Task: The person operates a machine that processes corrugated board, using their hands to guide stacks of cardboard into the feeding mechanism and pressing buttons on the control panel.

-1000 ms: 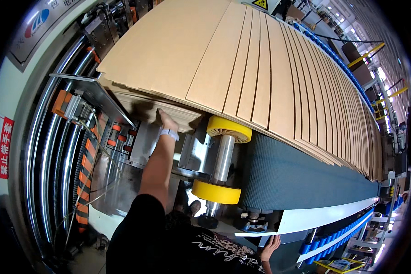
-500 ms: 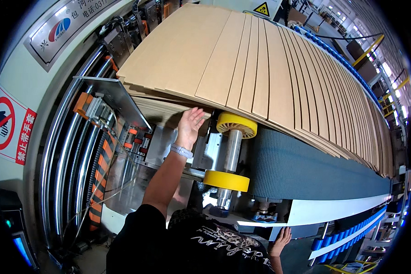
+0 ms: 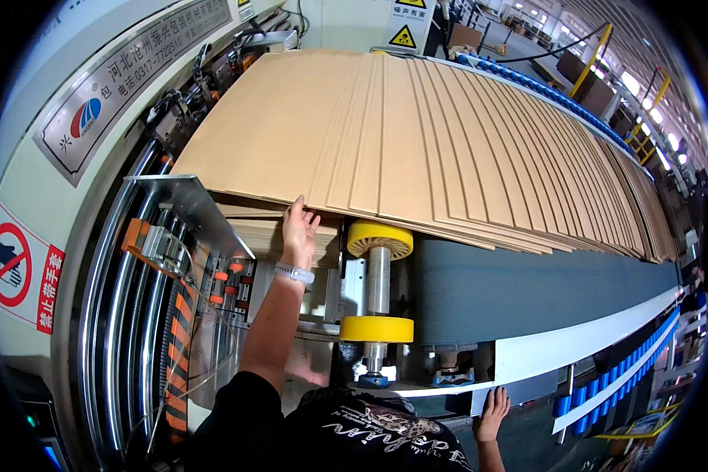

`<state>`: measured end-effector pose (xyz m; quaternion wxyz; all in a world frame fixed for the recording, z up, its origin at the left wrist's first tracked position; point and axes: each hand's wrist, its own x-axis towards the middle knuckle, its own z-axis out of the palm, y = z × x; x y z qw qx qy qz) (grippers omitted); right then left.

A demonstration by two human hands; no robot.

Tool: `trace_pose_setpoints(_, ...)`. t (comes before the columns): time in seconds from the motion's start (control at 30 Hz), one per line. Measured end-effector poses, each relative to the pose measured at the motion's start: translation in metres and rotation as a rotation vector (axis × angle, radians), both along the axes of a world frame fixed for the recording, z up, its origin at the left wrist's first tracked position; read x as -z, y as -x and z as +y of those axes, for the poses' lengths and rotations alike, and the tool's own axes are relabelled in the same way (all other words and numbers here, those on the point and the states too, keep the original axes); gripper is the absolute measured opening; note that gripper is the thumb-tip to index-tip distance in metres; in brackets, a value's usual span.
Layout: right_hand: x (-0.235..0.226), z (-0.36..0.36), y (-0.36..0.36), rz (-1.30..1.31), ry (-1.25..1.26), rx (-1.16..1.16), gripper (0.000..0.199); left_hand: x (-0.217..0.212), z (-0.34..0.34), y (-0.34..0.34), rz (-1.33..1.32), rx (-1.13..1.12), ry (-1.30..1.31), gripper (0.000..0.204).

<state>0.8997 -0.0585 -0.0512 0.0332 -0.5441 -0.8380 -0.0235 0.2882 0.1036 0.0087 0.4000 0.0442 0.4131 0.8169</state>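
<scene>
Lengthwise along belt: cardboard sheets (image 3: 417, 134).

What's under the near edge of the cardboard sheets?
Under the cardboard sheets: the left hand at the edge, a yellow roller and a dark belt. Anything farther in is covered.

Two yellow rollers (image 3: 378, 238) sit on a steel shaft beside a grey belt (image 3: 527, 287). Blue rollers (image 3: 617, 370) line the white rail (image 3: 590, 338). A round prohibition sign (image 3: 8, 263) marks the machine's left panel.
</scene>
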Motion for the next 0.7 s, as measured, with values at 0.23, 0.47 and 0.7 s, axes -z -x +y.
trace_pose_setpoints(0.23, -0.007, 0.001, 0.002, 0.028, 0.049, 0.009, 0.057, 0.02, -0.02, -0.009, -0.126, 0.005, 0.068, 0.092)
trace_pose_setpoints(0.47, -0.005, -0.001, 0.0, 0.023, 0.056, 0.005, 0.062, 0.007, -0.021, -0.01, -0.063, 0.118, 0.006, 0.092)
trace_pose_setpoints(0.7, -0.005, -0.003, -0.001, 0.024, 0.013, 0.01, 0.055, 0.037, -0.031, -0.003, -0.17, -0.157, -0.185, 0.062)
